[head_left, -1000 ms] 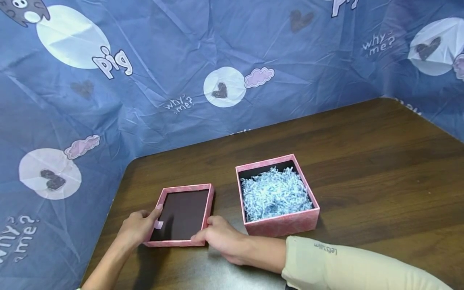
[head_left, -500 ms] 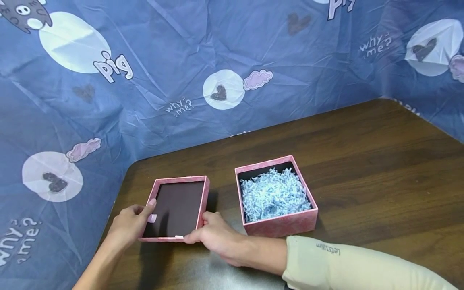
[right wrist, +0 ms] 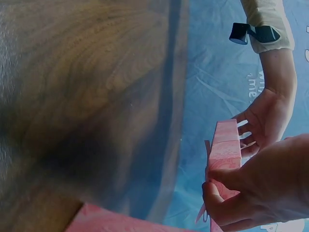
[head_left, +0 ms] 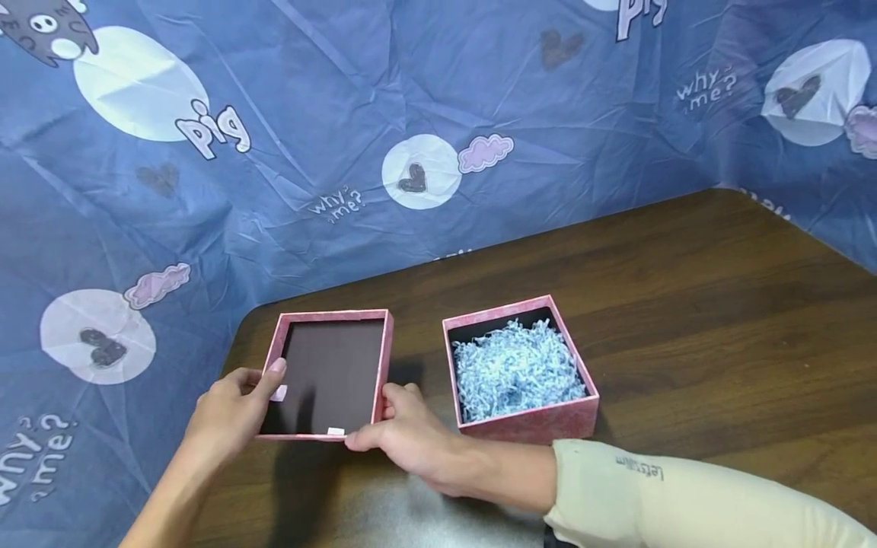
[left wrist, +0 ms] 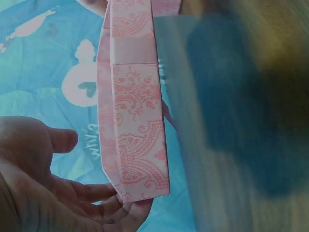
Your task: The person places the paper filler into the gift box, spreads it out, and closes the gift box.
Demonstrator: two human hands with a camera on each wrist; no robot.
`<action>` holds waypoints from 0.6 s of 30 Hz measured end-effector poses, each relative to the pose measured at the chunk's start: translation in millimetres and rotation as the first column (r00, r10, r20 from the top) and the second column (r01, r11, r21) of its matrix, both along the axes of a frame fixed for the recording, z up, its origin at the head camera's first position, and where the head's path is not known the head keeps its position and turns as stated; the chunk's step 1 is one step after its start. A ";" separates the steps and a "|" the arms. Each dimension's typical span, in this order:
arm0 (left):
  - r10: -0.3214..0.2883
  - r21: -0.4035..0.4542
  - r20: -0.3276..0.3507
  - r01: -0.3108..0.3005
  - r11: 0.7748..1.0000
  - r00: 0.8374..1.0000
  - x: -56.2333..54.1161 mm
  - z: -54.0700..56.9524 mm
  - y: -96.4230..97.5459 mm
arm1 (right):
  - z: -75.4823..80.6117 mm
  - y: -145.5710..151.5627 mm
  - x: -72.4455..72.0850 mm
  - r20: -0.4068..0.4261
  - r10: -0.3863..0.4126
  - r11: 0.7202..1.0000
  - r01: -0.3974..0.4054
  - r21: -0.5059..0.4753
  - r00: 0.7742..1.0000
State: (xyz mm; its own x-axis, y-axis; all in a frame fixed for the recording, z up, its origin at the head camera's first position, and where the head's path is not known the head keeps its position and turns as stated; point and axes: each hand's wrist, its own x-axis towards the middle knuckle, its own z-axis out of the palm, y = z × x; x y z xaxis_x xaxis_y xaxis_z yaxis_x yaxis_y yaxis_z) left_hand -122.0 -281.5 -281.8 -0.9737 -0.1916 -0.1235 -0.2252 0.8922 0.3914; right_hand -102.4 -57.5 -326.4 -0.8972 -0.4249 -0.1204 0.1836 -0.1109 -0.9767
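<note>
Pink lid (head_left: pixel 332 369) is held to the left of the pink box (head_left: pixel 541 428), hollow side up, and it looks lifted off the table. Biggest of all is the blue cloth (head_left: pixel 308 91), which hangs behind the box. Next comes the brown wood table (head_left: pixel 699 327) under the box. The box has curly blue paper bits (head_left: pixel 517 369) inside it.

Both hands grip the lid. The left hand (head_left: pixel 226 415) has hold of the side away from the box, with its thumb over the rim. The right hand (head_left: pixel 414 435) pinches the near corner on the side facing the box. A thin ribbon (right wrist: pixel 208 147) sticks out from the lid. Two little white tabs (head_left: pixel 336 431) show inside the lid.

The step in hand seems to be holding up and moving the lid. The next move probably calls for both hands to keep it steady; if it is meant for the box, it would need to be flipped over and lined up.

The cloth behind the box says "pig" (head_left: pixel 214 128) and "why me?" (head_left: pixel 336 204). In front and to the right of the box, the pale sleeve (head_left: pixel 685 487) has small dark letters, too tiny to read surely. No brand name can be read on the box or lid.
</note>
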 end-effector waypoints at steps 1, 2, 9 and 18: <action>0.000 0.001 -0.009 0.000 1.000 1.000 0.5 2.1 1.2 | 2.4 1.8 -0.3 -0.013 -0.002 1.000 0.002 0.017 1.000; -0.001 0.002 -0.019 0.001 1.000 1.000 1.1 4.1 2.5 | 4.8 4.0 -0.9 -0.026 -0.002 0.999 0.003 0.035 1.000; -0.003 0.033 -0.092 0.006 0.999 0.996 3.1 17.2 13.1 | 19.4 24.8 -11.2 -0.101 0.048 0.992 -0.035 0.122 0.994; 0.004 0.082 -0.124 0.006 0.997 0.992 3.6 33.4 24.9 | 37.6 40.7 -17.8 -0.170 0.040 0.986 -0.011 0.166 0.985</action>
State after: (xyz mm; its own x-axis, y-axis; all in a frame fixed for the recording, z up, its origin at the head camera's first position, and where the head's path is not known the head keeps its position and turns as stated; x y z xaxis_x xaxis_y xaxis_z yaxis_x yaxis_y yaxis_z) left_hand -118.4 -256.6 -248.4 -0.9826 -0.1849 -0.0172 -0.1696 0.8559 0.4886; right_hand -120.2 -16.8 -288.7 -0.8997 -0.4351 -0.0350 0.0119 0.0557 -0.9984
